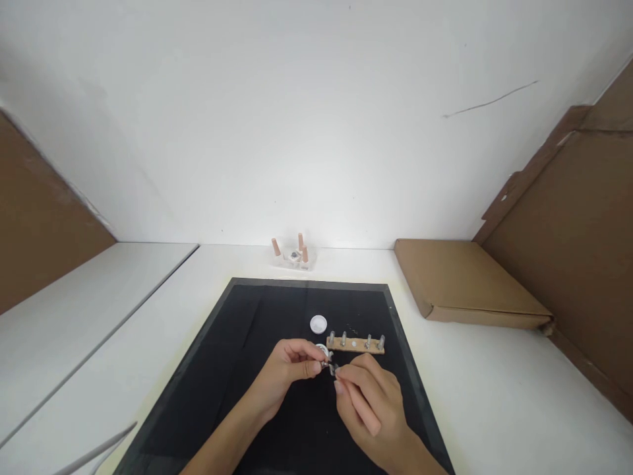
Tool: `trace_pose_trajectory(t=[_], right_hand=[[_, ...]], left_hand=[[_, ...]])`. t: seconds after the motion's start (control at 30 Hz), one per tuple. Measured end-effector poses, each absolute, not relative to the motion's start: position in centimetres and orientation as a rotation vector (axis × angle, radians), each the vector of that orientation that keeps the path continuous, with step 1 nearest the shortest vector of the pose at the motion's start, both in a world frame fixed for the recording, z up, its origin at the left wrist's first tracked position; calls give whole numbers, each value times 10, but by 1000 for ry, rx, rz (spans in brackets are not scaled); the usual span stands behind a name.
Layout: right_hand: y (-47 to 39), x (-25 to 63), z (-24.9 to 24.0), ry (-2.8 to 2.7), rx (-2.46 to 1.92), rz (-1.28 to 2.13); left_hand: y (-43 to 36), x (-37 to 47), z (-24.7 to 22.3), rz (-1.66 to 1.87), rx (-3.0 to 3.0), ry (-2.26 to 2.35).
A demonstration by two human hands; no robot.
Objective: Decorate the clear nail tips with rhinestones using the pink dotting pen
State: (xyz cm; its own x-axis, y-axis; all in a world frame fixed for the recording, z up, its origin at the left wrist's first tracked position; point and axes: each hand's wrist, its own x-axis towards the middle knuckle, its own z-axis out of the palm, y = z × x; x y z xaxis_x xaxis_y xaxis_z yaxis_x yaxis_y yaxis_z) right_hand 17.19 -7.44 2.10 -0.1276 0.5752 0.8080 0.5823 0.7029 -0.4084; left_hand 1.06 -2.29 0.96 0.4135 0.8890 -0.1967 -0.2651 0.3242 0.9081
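My left hand (294,366) pinches a small grey, glossy piece (325,364) between thumb and index finger. Close against it, my right hand (373,399) is closed around a peach-coloured handle (366,415), whose blunt end sticks out below the fingers. Another small greyish, see-through piece (333,370) shows at the right fingertips; which hand bears it I cannot tell. Just behind the fingers lies a cardboard strip (355,345) with several clear-grey, nail-like pieces standing on it. A round white dish (322,349) is partly hidden by my left fingers.
Beyond the hands sits a second small white dish (318,324) on the black mat (277,310). Peach-capped items stand in a clear holder (291,262) by the wall. A flat cardboard box (469,277) lies at right, and a thin grey object (99,452) at lower left.
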Motion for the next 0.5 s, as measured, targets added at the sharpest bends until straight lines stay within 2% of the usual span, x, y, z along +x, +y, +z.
trace_pose_trajectory(t=[0.5], right_hand=[[-75, 173, 18, -1774, -911, 2]], left_hand=[[-24, 12, 9, 892, 906, 809]])
